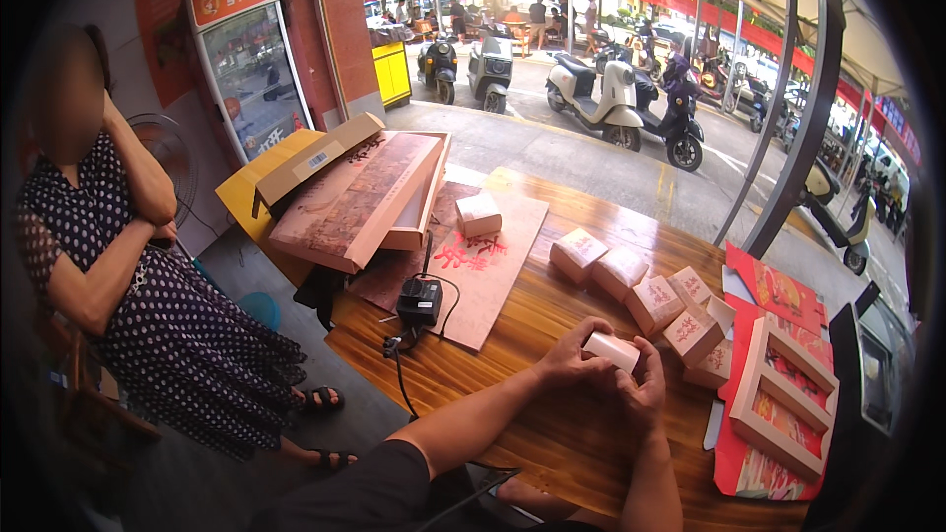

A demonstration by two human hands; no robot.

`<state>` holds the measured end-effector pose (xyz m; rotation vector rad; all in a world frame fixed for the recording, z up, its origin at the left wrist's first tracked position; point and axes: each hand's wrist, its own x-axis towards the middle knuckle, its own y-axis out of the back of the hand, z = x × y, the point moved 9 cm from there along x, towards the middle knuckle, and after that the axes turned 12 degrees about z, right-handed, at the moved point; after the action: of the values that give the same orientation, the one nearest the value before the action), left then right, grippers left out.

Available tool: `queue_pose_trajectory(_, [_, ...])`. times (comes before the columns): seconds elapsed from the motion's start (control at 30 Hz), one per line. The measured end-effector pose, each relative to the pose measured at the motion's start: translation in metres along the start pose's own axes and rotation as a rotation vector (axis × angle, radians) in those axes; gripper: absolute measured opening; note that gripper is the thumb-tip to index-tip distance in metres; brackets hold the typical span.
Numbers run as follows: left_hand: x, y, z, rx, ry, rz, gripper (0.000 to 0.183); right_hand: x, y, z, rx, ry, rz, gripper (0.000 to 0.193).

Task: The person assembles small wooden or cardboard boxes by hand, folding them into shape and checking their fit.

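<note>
Over the wooden table (pixel 537 379), a small pale pink cardboard box (pixel 612 350) is between my two hands. My left hand (pixel 574 357) is closed round its left side, and my right hand (pixel 642 386) closes on its right side with the thumb against it. Just beyond my hands sits a group of several similar pink boxes (pixel 654 303) with red print, some leaning on others. One more box (pixel 478 216) rests apart on a flat pink board (pixel 507 271) with red lettering.
Large flat cartons (pixel 360 199) are stacked at the far left. A black power adapter (pixel 419 302) with cables lies on the board's near edge. To the right, a pink divider frame (pixel 785 396) rests on red printed packaging (pixel 731 463). Another person (pixel 118 236) stands at left; scooters (pixel 596 99) are parked outside.
</note>
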<state>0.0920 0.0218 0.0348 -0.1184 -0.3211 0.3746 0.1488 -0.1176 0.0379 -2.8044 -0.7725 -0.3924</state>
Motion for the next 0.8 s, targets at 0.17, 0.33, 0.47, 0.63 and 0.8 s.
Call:
queue_pose_trajectory(0.17, [0.0000, 0.0005, 0.0010, 0.019, 0.000, -0.006, 0.053, 0.0023, -0.0017, 0.0028, 0.037, -0.015, -0.018, 0.058])
queue_pose_trajectory(0.33, [0.0000, -0.0023, -0.0002, -0.057, 0.021, -0.010, 0.051, 0.0029, 0.0000, 0.0065, 0.040, -0.026, -0.021, 0.057])
queue_pose_trajectory(0.47, [-0.0001, -0.0040, 0.0016, -0.086, -0.015, -0.023, 0.050, 0.0029, 0.0011, 0.0102, 0.067, -0.024, -0.024, 0.056])
queue_pose_trajectory(0.63, [0.0007, -0.0010, 0.0004, -0.026, -0.004, -0.002, 0.046, 0.0030, -0.0017, 0.0030, 0.048, -0.026, -0.031, 0.058])
queue_pose_trajectory(0.8, [0.0031, 0.0005, 0.0024, -0.008, -0.043, 0.014, 0.047, 0.0033, -0.0008, 0.0027, 0.051, -0.005, -0.025, 0.063])
